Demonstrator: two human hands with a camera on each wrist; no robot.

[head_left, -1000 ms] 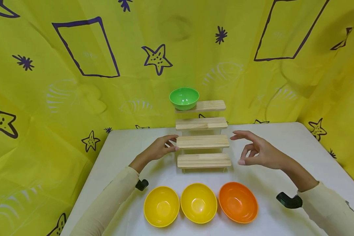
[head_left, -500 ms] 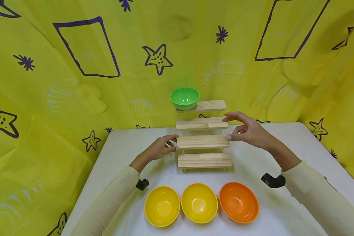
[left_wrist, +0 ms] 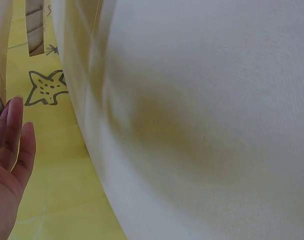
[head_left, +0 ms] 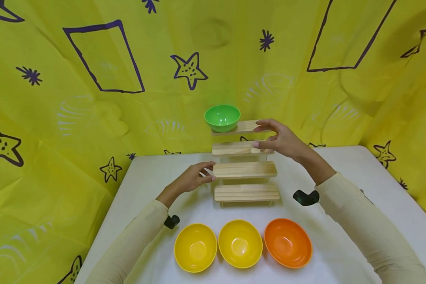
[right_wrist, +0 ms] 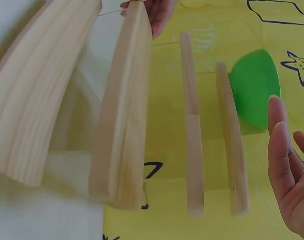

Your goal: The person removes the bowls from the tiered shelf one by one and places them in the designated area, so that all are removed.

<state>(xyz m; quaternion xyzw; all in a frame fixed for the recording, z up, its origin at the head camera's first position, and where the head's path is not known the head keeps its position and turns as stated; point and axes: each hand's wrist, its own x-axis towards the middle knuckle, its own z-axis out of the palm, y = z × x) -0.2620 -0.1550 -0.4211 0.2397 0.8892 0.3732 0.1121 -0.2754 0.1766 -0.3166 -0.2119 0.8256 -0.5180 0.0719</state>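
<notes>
A four-tier wooden step stand (head_left: 245, 170) stands on the table, its tiers joined by see-through sides. My left hand (head_left: 189, 178) holds the left end of the second tier from the bottom, thumb at the front edge and fingers behind. On the left part of the top tier sits a green bowl (head_left: 222, 118), upright. My right hand (head_left: 283, 140) hovers over the right ends of the upper tiers, fingers parted and nothing in them. In the right wrist view, its fingertips (right_wrist: 275, 107) appear in front of the bowl (right_wrist: 255, 90); contact cannot be told.
In front of the stand, a row holds a yellow bowl (head_left: 195, 248), a second yellow bowl (head_left: 240, 244) and an orange bowl (head_left: 287, 243). Yellow patterned sheeting (head_left: 156, 106) hangs behind and beside the white table (head_left: 152, 244).
My right hand has moved up and to the left, from beside the stand's lower tiers to its upper tiers. The left hand, stand and bowls have stayed in place.
</notes>
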